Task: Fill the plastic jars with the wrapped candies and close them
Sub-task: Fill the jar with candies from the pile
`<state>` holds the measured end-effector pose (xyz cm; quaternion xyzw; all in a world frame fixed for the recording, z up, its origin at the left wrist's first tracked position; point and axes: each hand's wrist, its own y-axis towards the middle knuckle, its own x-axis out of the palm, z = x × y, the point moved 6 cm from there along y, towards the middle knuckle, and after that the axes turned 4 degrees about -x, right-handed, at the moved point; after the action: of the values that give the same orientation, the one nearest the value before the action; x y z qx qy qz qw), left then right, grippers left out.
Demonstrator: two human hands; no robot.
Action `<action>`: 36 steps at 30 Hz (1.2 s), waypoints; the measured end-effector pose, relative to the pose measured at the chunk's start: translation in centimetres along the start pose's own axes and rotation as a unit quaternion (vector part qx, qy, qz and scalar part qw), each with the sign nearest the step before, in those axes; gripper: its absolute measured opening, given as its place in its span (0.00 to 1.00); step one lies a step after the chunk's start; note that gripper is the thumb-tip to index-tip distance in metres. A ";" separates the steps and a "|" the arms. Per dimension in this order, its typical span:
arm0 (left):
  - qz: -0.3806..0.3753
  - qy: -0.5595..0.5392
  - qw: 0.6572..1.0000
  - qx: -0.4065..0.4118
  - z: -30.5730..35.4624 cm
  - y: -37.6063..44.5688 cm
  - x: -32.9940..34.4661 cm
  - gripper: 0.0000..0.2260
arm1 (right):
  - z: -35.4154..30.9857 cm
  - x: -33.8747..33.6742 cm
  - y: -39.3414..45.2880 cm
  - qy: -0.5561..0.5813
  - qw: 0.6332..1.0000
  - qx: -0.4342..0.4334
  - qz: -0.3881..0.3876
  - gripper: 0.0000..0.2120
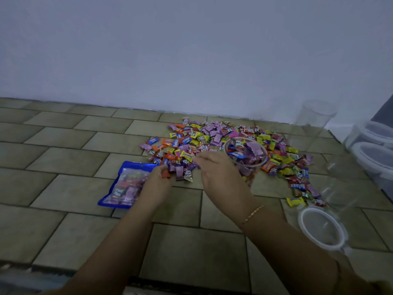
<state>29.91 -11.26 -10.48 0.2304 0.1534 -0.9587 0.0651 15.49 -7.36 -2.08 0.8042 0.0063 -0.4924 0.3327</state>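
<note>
The floor of matt, beige-green rectangular tiles (63,133) looks slightly rough, with dark grout lines between them. Behind it the pale painted wall (170,50) is smooth and flat in finish. The heap of small wrapped candies (212,137) shows glossy, crinkled foil-like plastic wrappers in pink, yellow, orange, red and blue. The clear plastic jar partly filled with candies (245,154) is thin, smooth and transparent, as are the tall empty clear plastic jar (312,122) and the clear jar with a white plastic rim (322,228). The blue glossy plastic candy bag (125,185) has a shiny see-through window. A thin gold-coloured metal bracelet (254,213) glints on the wrist.
</note>
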 end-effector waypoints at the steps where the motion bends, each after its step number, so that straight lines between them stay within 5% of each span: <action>1: -0.003 0.019 1.000 -0.001 -0.3 0.3 -0.1 0.21 | 0.0 1.0 0.1 0.010 0.998 0.026 -0.050 0.20; 7: -0.001 0.190 0.978 0.087 -0.9 2.3 0.1 0.15 | 1.0 6.5 -0.2 -0.044 0.968 0.115 -0.219 0.21; 10: -0.010 0.287 0.953 0.096 -1.0 2.4 0.9 0.24 | 1.7 8.6 -0.1 -0.030 0.958 0.146 -0.245 0.23; 18: -0.036 0.543 0.824 0.159 0.4 3.4 2.3 0.23 | 2.9 11.7 0.2 -0.115 0.948 0.098 -0.280 0.25; 22: -0.054 0.565 0.798 0.205 0.5 2.9 2.9 0.19 | 2.5 11.2 -0.2 -0.080 0.963 0.077 -0.247 0.15; 29: -0.062 0.493 0.838 0.224 0.8 2.0 3.7 0.21 | 2.2 10.2 -1.6 -0.041 0.958 0.127 -0.254 0.15; 36: -0.088 0.553 0.790 0.250 1.6 1.3 4.9 0.26 | 1.9 9.0 -3.0 -0.056 0.953 0.136 -0.265 0.16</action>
<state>25.15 -13.23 -11.77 0.7151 -0.0621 -0.6738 -0.1755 17.59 -8.88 -11.40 0.7824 0.1338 -0.6033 0.0772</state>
